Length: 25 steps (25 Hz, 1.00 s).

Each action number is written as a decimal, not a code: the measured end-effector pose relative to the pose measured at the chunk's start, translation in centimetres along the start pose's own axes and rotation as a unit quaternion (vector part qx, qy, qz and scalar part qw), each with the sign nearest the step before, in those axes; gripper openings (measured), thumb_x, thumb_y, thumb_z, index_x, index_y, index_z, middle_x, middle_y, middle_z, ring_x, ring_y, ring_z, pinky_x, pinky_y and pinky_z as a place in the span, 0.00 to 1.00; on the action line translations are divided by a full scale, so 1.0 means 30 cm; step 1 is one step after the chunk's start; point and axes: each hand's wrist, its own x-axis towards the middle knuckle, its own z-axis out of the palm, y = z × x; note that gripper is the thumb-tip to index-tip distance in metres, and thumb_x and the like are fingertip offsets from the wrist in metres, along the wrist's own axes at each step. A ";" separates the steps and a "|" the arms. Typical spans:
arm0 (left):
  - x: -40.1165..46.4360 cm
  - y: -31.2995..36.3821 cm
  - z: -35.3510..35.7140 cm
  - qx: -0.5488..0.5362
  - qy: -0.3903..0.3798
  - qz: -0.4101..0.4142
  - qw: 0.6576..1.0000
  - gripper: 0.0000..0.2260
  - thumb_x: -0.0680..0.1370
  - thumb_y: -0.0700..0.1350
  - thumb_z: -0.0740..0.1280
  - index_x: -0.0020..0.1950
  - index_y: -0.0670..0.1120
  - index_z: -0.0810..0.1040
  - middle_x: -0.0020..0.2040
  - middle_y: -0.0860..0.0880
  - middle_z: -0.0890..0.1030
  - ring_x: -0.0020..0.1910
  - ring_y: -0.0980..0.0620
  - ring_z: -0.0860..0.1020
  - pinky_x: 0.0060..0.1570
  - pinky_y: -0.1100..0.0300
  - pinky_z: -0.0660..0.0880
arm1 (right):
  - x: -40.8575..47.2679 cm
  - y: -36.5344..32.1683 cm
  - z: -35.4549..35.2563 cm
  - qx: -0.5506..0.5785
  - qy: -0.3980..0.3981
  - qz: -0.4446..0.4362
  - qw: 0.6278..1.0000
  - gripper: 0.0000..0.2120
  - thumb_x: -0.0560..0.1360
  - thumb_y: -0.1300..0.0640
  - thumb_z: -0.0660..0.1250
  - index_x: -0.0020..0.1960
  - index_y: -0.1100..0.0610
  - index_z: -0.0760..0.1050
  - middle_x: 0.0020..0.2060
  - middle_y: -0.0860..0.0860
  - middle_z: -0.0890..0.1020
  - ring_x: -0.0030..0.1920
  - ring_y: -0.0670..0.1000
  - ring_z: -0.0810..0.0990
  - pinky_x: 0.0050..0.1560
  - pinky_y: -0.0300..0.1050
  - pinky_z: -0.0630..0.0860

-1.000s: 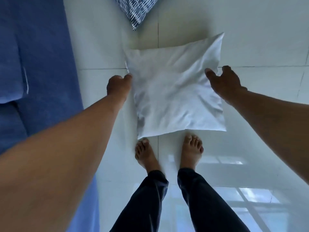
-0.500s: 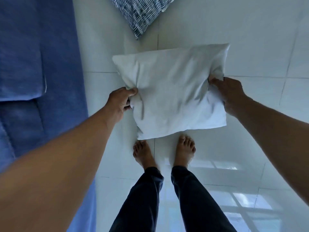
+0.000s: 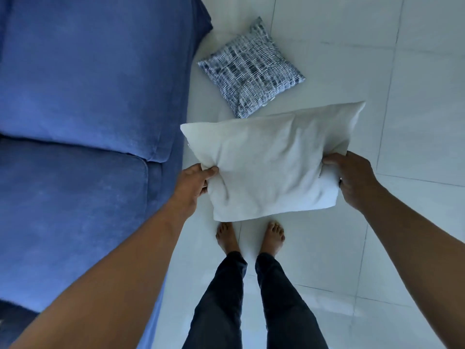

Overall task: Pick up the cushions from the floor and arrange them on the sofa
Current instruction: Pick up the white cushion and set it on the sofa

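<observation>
A plain white cushion [image 3: 269, 159] hangs in the air above the floor, just in front of my feet. My left hand [image 3: 192, 183] pinches its left edge and my right hand [image 3: 352, 177] clamps its right edge. Beyond it, a blue-and-white patterned cushion [image 3: 250, 68] lies flat on the tiles, close to the sofa's corner. The blue sofa [image 3: 83, 109] fills the left side of the view, its seat cushions bare.
White glossy floor tiles [image 3: 415, 96] spread to the right and ahead. My bare feet [image 3: 251, 238] and dark trouser legs stand right below the held cushion, next to the sofa's front edge.
Both hands closed on the white cushion's sides and lifted it off the floor. The view has risen, bringing the whole patterned cushion and more of the sofa into sight.
</observation>
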 end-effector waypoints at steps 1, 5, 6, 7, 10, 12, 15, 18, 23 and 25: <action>-0.099 0.040 -0.027 -0.011 0.002 0.010 1.000 0.05 0.79 0.42 0.75 0.50 0.51 0.85 0.39 0.60 0.89 0.40 0.58 0.87 0.40 0.63 0.81 | -0.089 -0.054 -0.004 0.000 -0.007 -0.008 1.000 0.20 0.59 0.52 0.77 0.49 0.59 0.84 0.45 0.55 0.83 0.47 0.57 0.79 0.50 0.54 0.73; -0.433 0.189 -0.149 -0.038 0.029 0.067 0.997 0.06 0.79 0.41 0.74 0.52 0.52 0.86 0.43 0.57 0.90 0.41 0.58 0.87 0.39 0.63 0.82 | -0.386 -0.268 0.003 0.053 -0.062 -0.066 0.994 0.23 0.64 0.41 0.79 0.54 0.51 0.85 0.52 0.51 0.88 0.55 0.59 0.84 0.57 0.55 0.79; -0.503 0.216 -0.182 -0.045 0.038 0.079 0.995 0.06 0.80 0.42 0.74 0.53 0.52 0.86 0.47 0.54 0.90 0.44 0.55 0.87 0.43 0.61 0.84 | -0.449 -0.313 0.016 0.061 -0.084 -0.083 0.991 0.25 0.65 0.37 0.79 0.57 0.50 0.85 0.58 0.56 0.87 0.63 0.66 0.82 0.63 0.64 0.78; -0.559 0.244 -0.208 -0.050 0.048 0.089 0.994 0.05 0.80 0.42 0.73 0.54 0.51 0.86 0.52 0.50 0.90 0.48 0.52 0.87 0.48 0.57 0.84 | -0.496 -0.353 0.030 0.055 -0.096 -0.096 0.989 0.27 0.65 0.34 0.79 0.58 0.49 0.86 0.63 0.62 0.83 0.67 0.73 0.76 0.66 0.76 0.72; -0.737 0.326 -0.291 -0.085 0.089 0.120 0.985 0.07 0.80 0.44 0.72 0.57 0.47 0.85 0.60 0.41 0.87 0.54 0.44 0.84 0.59 0.46 0.81 | -0.639 -0.477 0.111 0.039 -0.121 -0.131 0.983 0.28 0.61 0.32 0.81 0.53 0.48 0.87 0.63 0.65 0.82 0.68 0.77 0.71 0.67 0.82 0.64; -0.834 0.368 -0.349 -0.117 0.115 0.148 0.975 0.05 0.78 0.46 0.73 0.53 0.47 0.85 0.59 0.42 0.88 0.53 0.45 0.83 0.61 0.43 0.80 | -0.723 -0.562 0.180 0.029 -0.138 -0.157 0.978 0.30 0.59 0.33 0.82 0.56 0.48 0.86 0.58 0.53 0.87 0.65 0.63 0.82 0.71 0.68 0.73; -0.946 0.400 -0.444 -0.159 0.149 0.186 0.958 0.09 0.74 0.51 0.73 0.48 0.47 0.81 0.51 0.46 0.85 0.51 0.45 0.81 0.55 0.44 0.79 | -0.841 -0.661 0.297 -0.009 -0.186 -0.192 0.964 0.32 0.66 0.34 0.78 0.65 0.48 0.81 0.61 0.45 0.86 0.63 0.52 0.82 0.70 0.57 0.75; -1.025 0.414 -0.577 -0.196 0.184 0.214 0.939 0.13 0.73 0.54 0.72 0.49 0.46 0.79 0.48 0.47 0.82 0.48 0.47 0.79 0.52 0.48 0.76 | -0.938 -0.742 0.454 -0.042 -0.236 -0.237 0.941 0.33 0.71 0.34 0.75 0.71 0.47 0.77 0.64 0.43 0.84 0.65 0.49 0.81 0.68 0.52 0.76; -1.095 0.376 -0.869 -0.234 0.256 0.249 0.904 0.16 0.74 0.59 0.72 0.55 0.51 0.81 0.52 0.53 0.86 0.50 0.52 0.84 0.50 0.52 0.82 | -1.045 -0.795 0.786 -0.100 -0.297 -0.284 0.906 0.23 0.65 0.33 0.78 0.57 0.40 0.83 0.58 0.40 0.87 0.60 0.46 0.83 0.63 0.52 0.79; -1.102 0.344 -0.979 -0.240 0.279 0.256 0.894 0.12 0.76 0.58 0.72 0.56 0.54 0.83 0.50 0.57 0.88 0.48 0.56 0.86 0.47 0.57 0.80 | -1.075 -0.797 0.926 -0.121 -0.314 -0.288 0.897 0.20 0.63 0.33 0.79 0.51 0.40 0.86 0.55 0.40 0.88 0.58 0.47 0.85 0.64 0.55 0.80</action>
